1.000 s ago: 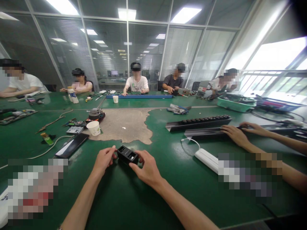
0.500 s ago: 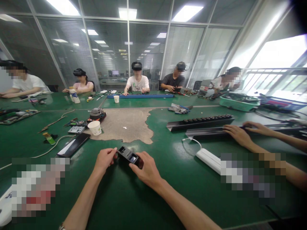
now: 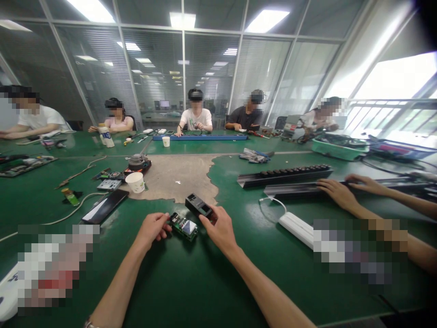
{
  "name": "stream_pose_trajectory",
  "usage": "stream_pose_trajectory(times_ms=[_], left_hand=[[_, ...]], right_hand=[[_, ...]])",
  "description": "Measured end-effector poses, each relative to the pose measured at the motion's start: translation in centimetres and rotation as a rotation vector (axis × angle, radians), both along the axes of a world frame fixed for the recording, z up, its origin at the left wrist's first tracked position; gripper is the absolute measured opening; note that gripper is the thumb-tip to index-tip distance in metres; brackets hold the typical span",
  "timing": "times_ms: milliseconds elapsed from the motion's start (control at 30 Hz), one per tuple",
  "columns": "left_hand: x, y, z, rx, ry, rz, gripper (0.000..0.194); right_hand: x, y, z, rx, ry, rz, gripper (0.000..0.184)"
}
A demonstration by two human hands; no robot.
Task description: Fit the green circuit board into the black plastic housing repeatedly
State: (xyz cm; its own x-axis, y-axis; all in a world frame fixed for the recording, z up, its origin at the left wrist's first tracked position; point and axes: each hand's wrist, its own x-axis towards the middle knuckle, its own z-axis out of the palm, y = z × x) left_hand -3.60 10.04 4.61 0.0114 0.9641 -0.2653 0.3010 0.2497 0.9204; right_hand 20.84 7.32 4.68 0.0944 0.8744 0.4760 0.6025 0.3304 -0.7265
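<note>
Between thumb and fingers, my left hand pinches the left end of a green circuit board that carries a small pale screen. Just above and to the right of the board, my right hand grips a dark grey plastic cover with a window cut-out and small button openings. The cover and the board are apart, with a narrow gap between them. Both are held above the green tabletop in front of me. My right fingers behind the cover are partly hidden.
Left of my hands lie a phone, a paper cup and loose electronic parts. To the right are a white power strip and black metal rails, with a co-worker's hands on one rail. Several people sit across the table.
My right hand has lifted the grey cover off the circuit board, up and to the right. The board now shows bare in my left hand, which has barely moved.
</note>
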Motion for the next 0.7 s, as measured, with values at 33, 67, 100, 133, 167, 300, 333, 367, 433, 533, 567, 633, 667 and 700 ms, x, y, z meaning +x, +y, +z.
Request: stream_pose_trajectory(times_ms=[33, 67, 100, 133, 167, 300, 333, 367, 433, 533, 567, 633, 667, 700], left_hand=[[0.0, 0.0, 0.0, -0.007, -0.006, -0.008, 0.052], [0.1, -0.1, 0.0, -0.01, -0.014, -0.014, 0.052], [0.1, -0.1, 0.1, -0.013, -0.02, -0.018, 0.052], [0.1, -0.1, 0.1, -0.015, -0.024, -0.019, 0.051], [0.1, -0.2, 0.1, -0.019, -0.025, -0.019, 0.051], [0.0, -0.2, 0.1, -0.036, -0.029, -0.027, 0.052], [0.0, -0.1, 0.1, -0.041, -0.033, -0.029, 0.052], [-0.1, -0.1, 0.1, -0.048, -0.038, -0.03, 0.051], [-0.1, 0.0, 0.0, -0.066, -0.051, -0.031, 0.05], [-0.1, 0.0, 0.0, -0.07, -0.066, -0.027, 0.048], [0.0, 0.0, 0.0, -0.065, -0.071, -0.026, 0.048], [0.1, 0.0, 0.0, -0.054, -0.084, -0.019, 0.048], [0.2, 0.0, 0.0, -0.049, -0.095, -0.016, 0.049], [0.2, -0.1, 0.0, -0.043, -0.108, -0.014, 0.05]], right_hand=[[0.0, 0.2, -0.4, -0.01, -0.019, -0.001, 0.031], [0.0, 0.3, -0.7, -0.023, -0.038, -0.001, 0.031], [0.0, 0.4, -1.0, -0.036, -0.057, 0.001, 0.031], [0.0, 0.5, -1.2, -0.048, -0.075, 0.002, 0.032], [0.1, 0.6, -1.3, -0.061, -0.091, 0.003, 0.034], [0.3, 0.5, -1.6, -0.109, -0.137, 0.007, 0.051], [0.4, 0.5, -1.6, -0.12, -0.144, -0.001, 0.053], [0.5, 0.5, -1.6, -0.128, -0.151, -0.008, 0.053], [0.6, 0.5, -1.6, -0.137, -0.159, -0.012, 0.045], [0.6, 0.5, -1.3, -0.112, -0.138, 0.006, 0.03], [0.5, 0.4, -1.1, -0.094, -0.114, 0.01, 0.028], [0.3, 0.3, -0.4, -0.059, -0.04, 0.014, 0.028], [0.1, 0.1, 0.0, -0.048, 0.003, 0.023, 0.028], [0.0, -0.1, 0.5, -0.041, 0.042, 0.04, 0.028]])
